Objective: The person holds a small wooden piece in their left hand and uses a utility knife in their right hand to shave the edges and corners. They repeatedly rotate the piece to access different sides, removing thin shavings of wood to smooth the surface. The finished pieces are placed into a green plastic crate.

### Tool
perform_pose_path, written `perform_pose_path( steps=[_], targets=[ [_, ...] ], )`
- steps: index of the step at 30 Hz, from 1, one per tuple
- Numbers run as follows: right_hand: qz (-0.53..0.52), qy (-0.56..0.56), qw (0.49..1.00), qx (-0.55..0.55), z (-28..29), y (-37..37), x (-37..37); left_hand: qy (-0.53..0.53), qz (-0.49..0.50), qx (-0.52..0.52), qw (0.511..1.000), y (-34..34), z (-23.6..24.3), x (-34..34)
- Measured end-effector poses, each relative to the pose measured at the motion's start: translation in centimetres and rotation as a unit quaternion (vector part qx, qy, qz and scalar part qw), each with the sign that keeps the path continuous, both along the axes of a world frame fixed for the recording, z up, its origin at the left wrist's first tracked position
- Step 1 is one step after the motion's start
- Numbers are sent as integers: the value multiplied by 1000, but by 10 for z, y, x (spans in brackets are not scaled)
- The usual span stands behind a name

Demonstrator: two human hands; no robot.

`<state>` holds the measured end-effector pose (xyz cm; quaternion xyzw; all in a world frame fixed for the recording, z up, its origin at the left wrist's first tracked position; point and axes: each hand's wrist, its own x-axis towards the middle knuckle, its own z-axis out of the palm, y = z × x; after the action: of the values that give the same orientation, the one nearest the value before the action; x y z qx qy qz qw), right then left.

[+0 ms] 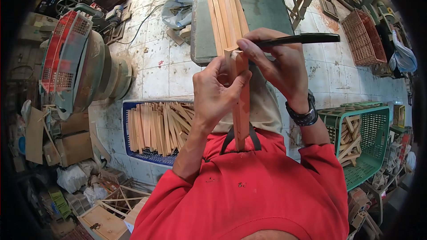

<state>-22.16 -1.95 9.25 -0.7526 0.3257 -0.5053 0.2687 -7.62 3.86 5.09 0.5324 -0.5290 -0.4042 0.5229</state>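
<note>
Long brown wooden strip (241,106) is pinched in left fingers (235,89), right fingers (256,56) gripping a slim black tool (309,39); blue plastic basket (144,156) is packed with pale wooden sticks (151,126), green plastic crate (374,140) has wooden pieces (350,138).

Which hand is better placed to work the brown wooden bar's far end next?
Probably the right hand: it holds the slim black tool there; the left hand grips the brown wooden bar.

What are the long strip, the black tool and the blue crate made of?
Long strip: wood, seemingly unvarnished; its tan faces look matte.
Black tool: smooth, slight sheen, perhaps plastic, possibly coated metal.
Blue crate: probably moulded plastic, given its uniform blue and perforated walls.
</note>
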Motion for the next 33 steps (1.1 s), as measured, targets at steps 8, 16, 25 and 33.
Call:
perform_pose_path(
  steps=[8,16,25,33],
  targets=[
    [7,123,992,18,7,-3,0,-22,-4,-25,999,-1,-5,2],
    [35,148,988,-16,10,-2,-1,-46,-2,-22,999,-1,-2,3],
    [101,195,975,-39,21,-9,3,-43,0,-13,999,-1,-3,3],
    [63,-24,981,182,28,4,-4,-40,-32,20,998,-3,-10,12]
  ],
)
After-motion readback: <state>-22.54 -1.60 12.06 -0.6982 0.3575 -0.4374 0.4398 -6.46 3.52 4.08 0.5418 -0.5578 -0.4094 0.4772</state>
